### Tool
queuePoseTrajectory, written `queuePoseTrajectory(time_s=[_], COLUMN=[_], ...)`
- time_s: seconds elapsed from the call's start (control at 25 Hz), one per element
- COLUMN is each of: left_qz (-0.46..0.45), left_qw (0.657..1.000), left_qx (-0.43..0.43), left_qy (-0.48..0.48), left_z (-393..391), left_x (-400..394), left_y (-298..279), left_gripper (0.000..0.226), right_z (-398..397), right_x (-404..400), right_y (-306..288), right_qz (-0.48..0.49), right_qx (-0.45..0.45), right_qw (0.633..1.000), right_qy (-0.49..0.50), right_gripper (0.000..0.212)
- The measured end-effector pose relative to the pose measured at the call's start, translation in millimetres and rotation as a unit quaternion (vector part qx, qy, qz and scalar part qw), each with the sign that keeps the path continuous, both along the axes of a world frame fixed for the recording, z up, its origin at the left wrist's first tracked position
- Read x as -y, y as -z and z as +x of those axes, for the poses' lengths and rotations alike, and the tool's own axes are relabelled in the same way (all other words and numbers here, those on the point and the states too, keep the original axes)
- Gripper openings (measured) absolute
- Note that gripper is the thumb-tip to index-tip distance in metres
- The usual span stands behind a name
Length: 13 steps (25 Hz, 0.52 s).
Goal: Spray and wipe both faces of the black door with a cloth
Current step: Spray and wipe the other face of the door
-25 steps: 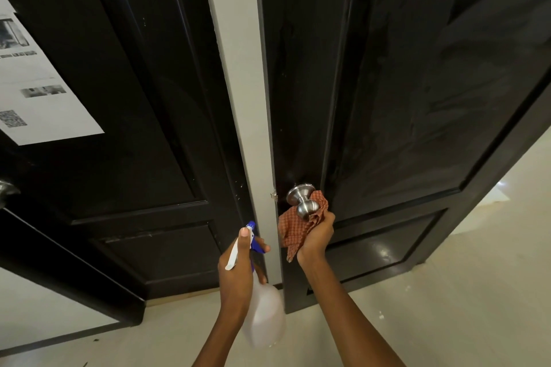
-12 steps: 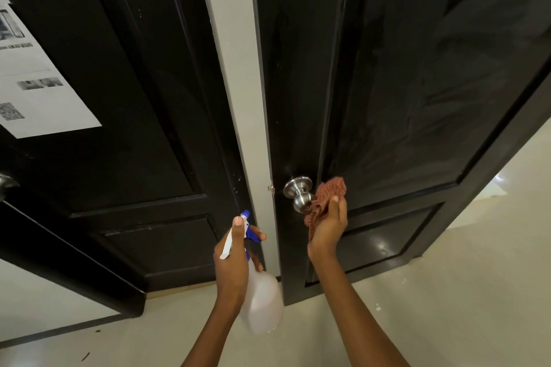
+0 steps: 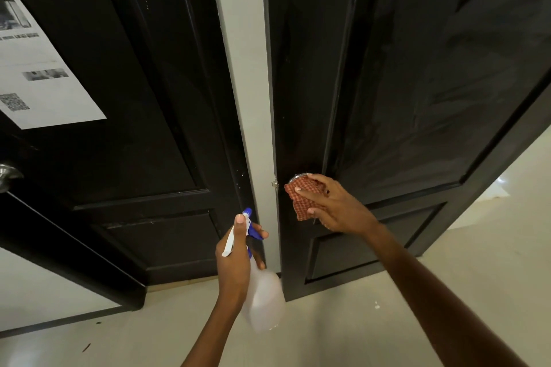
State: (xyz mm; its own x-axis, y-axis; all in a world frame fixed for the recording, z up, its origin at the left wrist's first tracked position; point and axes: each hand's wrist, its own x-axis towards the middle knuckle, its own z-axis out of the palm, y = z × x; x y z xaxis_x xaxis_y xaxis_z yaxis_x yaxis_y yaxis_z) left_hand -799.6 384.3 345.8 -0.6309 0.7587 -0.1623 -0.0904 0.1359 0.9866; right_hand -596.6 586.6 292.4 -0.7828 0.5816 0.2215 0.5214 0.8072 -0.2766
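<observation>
Two hands show, and since half a second ago the right hand (image 3: 337, 207) has swung over the doorknob (image 3: 298, 178), draping the red checked cloth (image 3: 304, 198) across it, fingers curled onto the fabric; before, the knob stood bare left of the cloth. The left hand (image 3: 235, 259) still wraps the spray bottle (image 3: 264, 298) near the pale door frame (image 3: 247, 98). On the right, the black door (image 3: 432, 83) looks glossy, with faint hazy streaks on its upper panel. Only a silver sliver of the knob shows. Far left, a printed paper (image 3: 38, 77) on another door is cut off.
</observation>
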Motion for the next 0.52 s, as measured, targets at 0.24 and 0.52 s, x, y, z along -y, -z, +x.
queuePoseTrajectory(time_s=[0.24,0.52], left_qz=[0.005,-0.011], left_qw=[1.0,1.0], left_qx=[-0.005,-0.01], left_qy=[0.002,0.009], left_z=[1.9,11.8], left_x=[3.5,-0.9], left_y=[0.1,-8.0], left_gripper=[0.05,0.047], right_z=[6.7,0.6], right_x=[-14.3,-2.9], right_y=[-16.0,-13.3], right_qz=[0.063,0.034], right_qx=[0.032,-0.004], right_qw=[0.995,0.999], right_qy=[-0.069,-0.02], right_gripper=[0.063,0.061])
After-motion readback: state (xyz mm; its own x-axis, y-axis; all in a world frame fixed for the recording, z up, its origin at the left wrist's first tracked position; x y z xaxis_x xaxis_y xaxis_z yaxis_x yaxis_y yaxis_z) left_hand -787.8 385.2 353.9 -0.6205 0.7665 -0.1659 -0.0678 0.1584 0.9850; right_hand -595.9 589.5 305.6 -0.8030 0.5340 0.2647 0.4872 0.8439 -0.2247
